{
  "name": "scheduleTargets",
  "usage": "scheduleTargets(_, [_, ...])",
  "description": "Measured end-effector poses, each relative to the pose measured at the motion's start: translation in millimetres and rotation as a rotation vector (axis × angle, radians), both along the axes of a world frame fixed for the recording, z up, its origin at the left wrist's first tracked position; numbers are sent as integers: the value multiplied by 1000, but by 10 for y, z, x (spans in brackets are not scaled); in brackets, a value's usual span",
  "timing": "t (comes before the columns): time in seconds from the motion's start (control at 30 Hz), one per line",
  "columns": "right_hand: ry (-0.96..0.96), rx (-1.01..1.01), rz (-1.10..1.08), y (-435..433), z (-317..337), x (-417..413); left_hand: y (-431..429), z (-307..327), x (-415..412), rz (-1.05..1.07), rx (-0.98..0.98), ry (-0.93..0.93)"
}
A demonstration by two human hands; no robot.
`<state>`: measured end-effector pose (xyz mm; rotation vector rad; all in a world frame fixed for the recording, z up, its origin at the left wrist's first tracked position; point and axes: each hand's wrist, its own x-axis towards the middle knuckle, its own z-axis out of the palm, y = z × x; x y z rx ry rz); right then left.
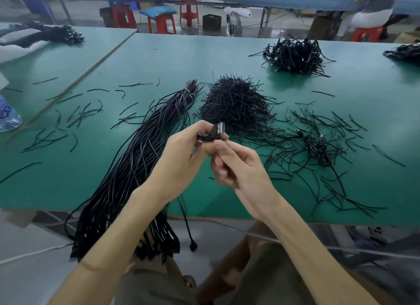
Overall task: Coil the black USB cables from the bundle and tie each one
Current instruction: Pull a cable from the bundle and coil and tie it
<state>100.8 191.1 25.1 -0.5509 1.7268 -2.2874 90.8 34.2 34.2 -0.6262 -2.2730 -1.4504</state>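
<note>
Nearest the viewer, the front edge of the green counter (227,204) runs across the lower frame, with bare forearms crossing it from below and a single black cable (188,227) hanging past it, its plug dangling over the floor. To the left, the bundle (127,172) of long black USB cables lies diagonally, its near end drooping over the counter edge and its far, tied end pointing away and to the right. Above the counter, just in front of the edge, the left hand (181,154) and right hand (236,166) meet, fingertips touching, both pinched on a small coiled cable (216,134) held at their tips; its exact orientation is blurred, though a short dark end sticks out to the left. The strip of counter directly below the hands is bare, giving free room between bundle and scattered ties (318,150), which spread across the right side. Among these lies a loose tangle of cable (318,147). Behind the hands sits a heap of black ties (234,102), and farther back to the right a pile of finished coils (295,55). A seam (91,65) divides the counter at left, where a plastic bottle (8,116) stands at the frame edge. Red stools (162,23) stand beyond.
</note>
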Motion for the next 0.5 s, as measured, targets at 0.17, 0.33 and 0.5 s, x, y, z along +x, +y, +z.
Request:
scheduleTargets(0.17, [53,26,6,-23,162,4,79,180,5,136,-9,29])
scheduleTargets(0.33, [135,130,-41,0,257,5,65,291,-34,278,-214,82])
scheduleTargets(0.5, [206,200,-56,27,236,-41,63,341,-82,242,-276,-72])
